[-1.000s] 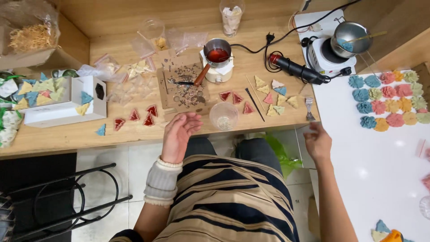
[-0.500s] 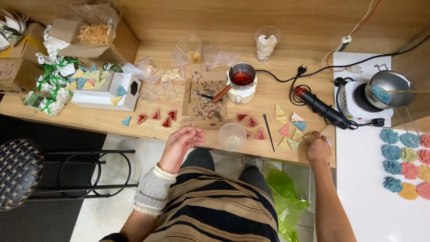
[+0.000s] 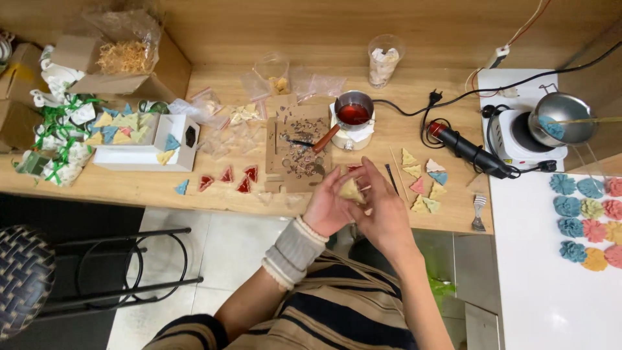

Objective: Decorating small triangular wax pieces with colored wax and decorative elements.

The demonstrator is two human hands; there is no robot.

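My left hand [image 3: 327, 207] and my right hand [image 3: 382, 210] meet over the front edge of the wooden table [image 3: 129, 188]. Between their fingers they hold a pale yellow triangular piece [image 3: 352, 190]. Beyond them lies a cardboard sheet [image 3: 293, 152] strewn with dark shavings. A small pot of red liquid [image 3: 354, 111] stands just behind it. Red triangles [image 3: 237, 176] lie to the left. Coloured triangles [image 3: 424, 185] lie to the right of my hands.
A white box of coloured triangles [image 3: 146, 139] sits at the left beside ribbon-tied bags [image 3: 58, 139]. A black heat tool [image 3: 470, 152] with cords lies right. A hotplate with a metal pot [image 3: 562, 116] and coloured flower shapes [image 3: 583, 217] rest on the white surface. A stool [image 3: 26, 279] stands lower left.
Both hands came together from apart at the table edge and now hold a yellow triangle between them. The view shifted left and closer.
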